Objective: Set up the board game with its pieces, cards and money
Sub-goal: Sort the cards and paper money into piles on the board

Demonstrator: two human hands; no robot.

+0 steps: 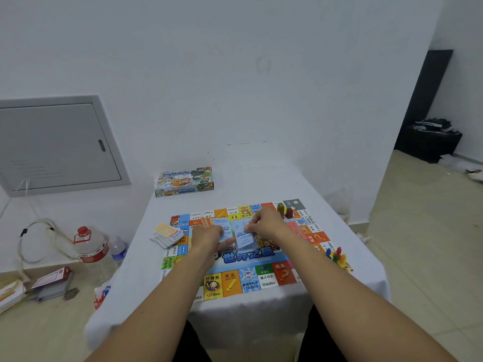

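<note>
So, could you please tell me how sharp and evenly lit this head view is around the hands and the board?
Head view: lighting is soft and even, no glare on the board; both hands, left hand and right hand, and the blue notes are slightly blurred; wide-angle distortion bends the wall edges.

Left arm: bare forearm reaches forward from the lower left, wrist straight, back of hand up. Left hand (206,237): fingers curled under, gripping a fan of paper notes (219,226).

Right arm: bare forearm reaches forward from the lower right, angled inward toward the left hand. Right hand (266,224): back of hand up, fingers (254,223) bent, pinching the top of a single blue note (244,237).

Both hands: close together, side by side, not touching.
</note>
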